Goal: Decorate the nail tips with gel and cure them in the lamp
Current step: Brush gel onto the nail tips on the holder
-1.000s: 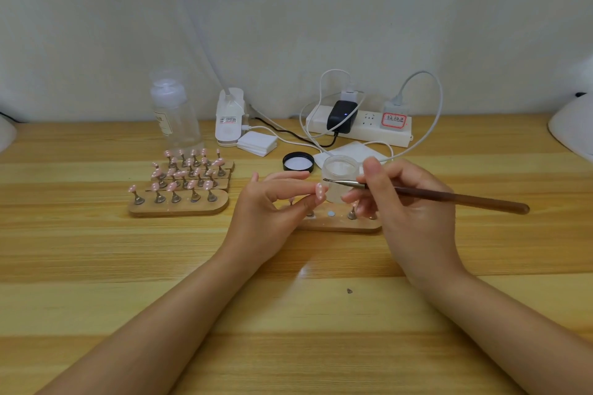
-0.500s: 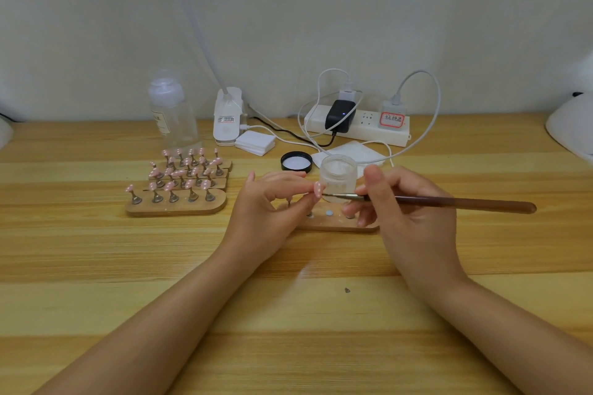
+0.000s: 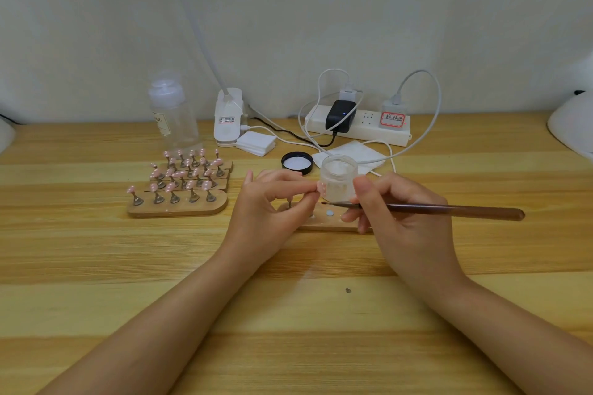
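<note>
Your left hand (image 3: 269, 205) pinches a pink nail tip (image 3: 322, 189) up off the tabletop (image 3: 96, 266), so your right hand (image 3: 401, 218), gripping the brush (image 3: 449, 210), can paint it beside the gel jar (image 3: 339, 177).

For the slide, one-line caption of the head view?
Left hand pinches a pink nail tip while right hand holds a brush beside it.
</note>
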A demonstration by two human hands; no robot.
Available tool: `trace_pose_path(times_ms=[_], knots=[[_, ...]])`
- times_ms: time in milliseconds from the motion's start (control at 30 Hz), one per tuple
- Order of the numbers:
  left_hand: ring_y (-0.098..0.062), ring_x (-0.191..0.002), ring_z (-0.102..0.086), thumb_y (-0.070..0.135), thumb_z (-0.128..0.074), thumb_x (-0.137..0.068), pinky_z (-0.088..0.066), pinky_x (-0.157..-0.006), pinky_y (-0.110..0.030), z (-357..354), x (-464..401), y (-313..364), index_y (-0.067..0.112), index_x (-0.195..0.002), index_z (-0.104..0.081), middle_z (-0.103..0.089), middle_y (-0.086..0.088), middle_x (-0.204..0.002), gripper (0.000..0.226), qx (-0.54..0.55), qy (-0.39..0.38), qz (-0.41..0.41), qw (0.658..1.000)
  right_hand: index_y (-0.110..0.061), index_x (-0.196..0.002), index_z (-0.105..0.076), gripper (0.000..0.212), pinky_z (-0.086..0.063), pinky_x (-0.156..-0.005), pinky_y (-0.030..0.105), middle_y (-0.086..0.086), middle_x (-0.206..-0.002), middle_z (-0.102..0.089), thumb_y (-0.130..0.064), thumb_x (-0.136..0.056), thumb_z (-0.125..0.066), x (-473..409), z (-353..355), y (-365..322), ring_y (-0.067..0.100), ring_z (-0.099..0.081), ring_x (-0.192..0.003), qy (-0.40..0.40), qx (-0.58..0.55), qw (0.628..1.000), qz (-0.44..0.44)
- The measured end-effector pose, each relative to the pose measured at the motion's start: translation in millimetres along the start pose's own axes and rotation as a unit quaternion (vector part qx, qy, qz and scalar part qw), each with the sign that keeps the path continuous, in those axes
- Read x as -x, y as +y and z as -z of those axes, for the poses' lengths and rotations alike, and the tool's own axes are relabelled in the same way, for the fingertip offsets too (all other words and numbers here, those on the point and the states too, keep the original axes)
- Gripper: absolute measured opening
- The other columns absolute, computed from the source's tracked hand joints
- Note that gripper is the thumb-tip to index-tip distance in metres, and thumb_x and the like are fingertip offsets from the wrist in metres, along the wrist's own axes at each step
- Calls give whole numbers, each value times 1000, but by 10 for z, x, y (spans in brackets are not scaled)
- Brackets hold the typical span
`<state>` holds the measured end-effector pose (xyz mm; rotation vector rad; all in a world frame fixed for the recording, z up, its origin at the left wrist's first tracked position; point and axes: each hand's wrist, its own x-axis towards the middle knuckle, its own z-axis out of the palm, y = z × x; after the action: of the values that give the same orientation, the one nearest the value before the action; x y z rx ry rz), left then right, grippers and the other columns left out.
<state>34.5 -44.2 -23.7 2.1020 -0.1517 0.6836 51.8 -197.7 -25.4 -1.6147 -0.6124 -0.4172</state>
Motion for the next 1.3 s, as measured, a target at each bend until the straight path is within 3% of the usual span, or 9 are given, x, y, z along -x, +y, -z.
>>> trace_pose_path(times_ms=[167, 300, 467, 733, 1100, 1300], knots=[[4, -86, -54, 13, -72, -76, -12, -112, -39, 2, 4, 7, 32, -78, -69, -61, 21, -78, 19, -4, -5, 0, 1000, -18, -68, -60, 26, -49, -56, 21, -3, -66, -67, -36, -86, -55, -41, 24, -26, 11, -59, -52, 28, -14, 999, 18], [0, -92, -54, 10, -71, -76, -12, -112, -40, 5, 5, 16, 29, -81, -70, -62, 18, -80, 20, -14, -6, -3, 1000, -18, -69, -60, 28, -53, -57, 30, -2, -67, -68, -41, -85, -57, -89, -32, -31, 14, -60, -54, 21, -11, 1000, 4], [-1, -92, -54, 10, -71, -76, -10, -112, -36, 12, 3, 8, 27, -81, -71, -63, 17, -81, 18, -21, -8, -3, 1000, -11, -67, -60, 30, -51, -55, 31, 2, -63, -66, -34, -85, -55, -72, -24, 5, 15, -59, -52, 4, -8, 1000, 5], [0, -90, -54, 10, -71, -76, -11, -111, -36, 10, 3, 16, 31, -81, -69, -62, 17, -79, 22, -20, -8, -4, 1000, -14, -64, -58, 31, -45, -55, 15, -1, -61, -65, -33, -88, -54, -66, 26, 17, 7, -57, -50, 21, -8, 1000, 19], [-3, -92, -54, 10, -71, -75, -9, -111, -31, 11, -1, -5, 27, -83, -70, -64, 13, -82, 20, -29, -6, -2, 1000, -12, -65, -61, 26, -50, -56, 32, 3, -60, -64, -23, -88, -55, -79, -33, 22, 12, -58, -53, 1, 8, 1000, 14], [-3, -80, -54, 11, -72, -75, -13, -112, -40, 15, 2, 9, 29, -79, -70, -62, 17, -77, 19, -18, -1, -2, 1000, -13, -61, -58, 30, -42, -54, 14, -3, -55, -62, -26, -88, -58, -48, 24, 38, 3, -54, -47, -10, 5, 1000, 8]])
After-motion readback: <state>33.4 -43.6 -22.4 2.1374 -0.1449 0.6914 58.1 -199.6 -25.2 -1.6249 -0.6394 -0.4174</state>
